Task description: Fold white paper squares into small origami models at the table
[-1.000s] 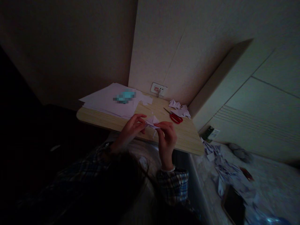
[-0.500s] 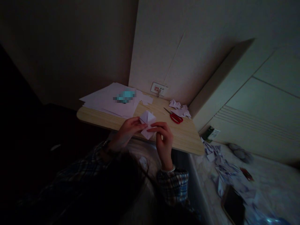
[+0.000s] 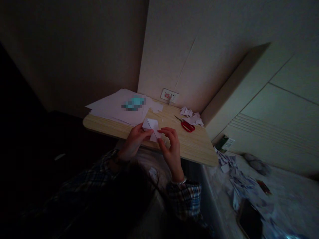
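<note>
A small folded piece of white paper [image 3: 152,126] is held above the front edge of the wooden tabletop [image 3: 199,146]. Creases run across it and its layers show along one line. My left hand [image 3: 134,139] pinches its left side, thumb on top. At its lower right, the thumb and fingers of my right hand [image 3: 170,142] grip the paper's edge. Red-handled scissors [image 3: 187,126] lie to the right of my hands, beside several folded paper pieces [image 3: 191,116].
A stack of white sheets [image 3: 107,106] covers the table's left part, with a blurred teal thing [image 3: 134,102] on top. A wall socket [image 3: 169,95] with a plug is behind. On the bed at right lie many paper pieces [image 3: 239,179] and a dark phone-like device [image 3: 250,215].
The folded paper has turned and shifted slightly left, with a different face showing. My right thumb and fingers have moved apart around its lower right edge.
</note>
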Demonstrator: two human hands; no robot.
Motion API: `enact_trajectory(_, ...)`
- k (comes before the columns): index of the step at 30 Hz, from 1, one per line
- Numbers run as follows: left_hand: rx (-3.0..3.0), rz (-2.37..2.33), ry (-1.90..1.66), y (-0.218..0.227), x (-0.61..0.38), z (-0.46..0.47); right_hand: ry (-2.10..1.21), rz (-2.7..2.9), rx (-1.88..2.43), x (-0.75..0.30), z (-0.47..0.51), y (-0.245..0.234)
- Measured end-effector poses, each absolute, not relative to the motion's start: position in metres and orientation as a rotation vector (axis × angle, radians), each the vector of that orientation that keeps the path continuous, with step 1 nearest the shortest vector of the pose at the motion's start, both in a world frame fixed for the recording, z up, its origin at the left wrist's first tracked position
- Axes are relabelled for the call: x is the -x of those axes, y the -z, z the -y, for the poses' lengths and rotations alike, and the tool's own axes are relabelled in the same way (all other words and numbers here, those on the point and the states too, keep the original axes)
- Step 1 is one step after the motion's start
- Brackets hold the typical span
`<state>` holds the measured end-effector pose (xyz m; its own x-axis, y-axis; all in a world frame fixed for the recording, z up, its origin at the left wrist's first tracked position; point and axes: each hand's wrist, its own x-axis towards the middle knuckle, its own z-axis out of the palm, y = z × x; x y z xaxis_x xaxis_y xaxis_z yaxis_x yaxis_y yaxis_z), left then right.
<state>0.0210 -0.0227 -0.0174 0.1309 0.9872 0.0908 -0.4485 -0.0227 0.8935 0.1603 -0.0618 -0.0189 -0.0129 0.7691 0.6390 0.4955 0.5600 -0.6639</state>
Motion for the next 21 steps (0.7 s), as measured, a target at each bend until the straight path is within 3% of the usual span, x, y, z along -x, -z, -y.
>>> enact_trajectory(21, -0.869, -0.738, -1.368, 0.0157, -0.0212, 0.0188, -0.317, 1.640, 1.093, -0.1583, 0.0564, 0.0256)
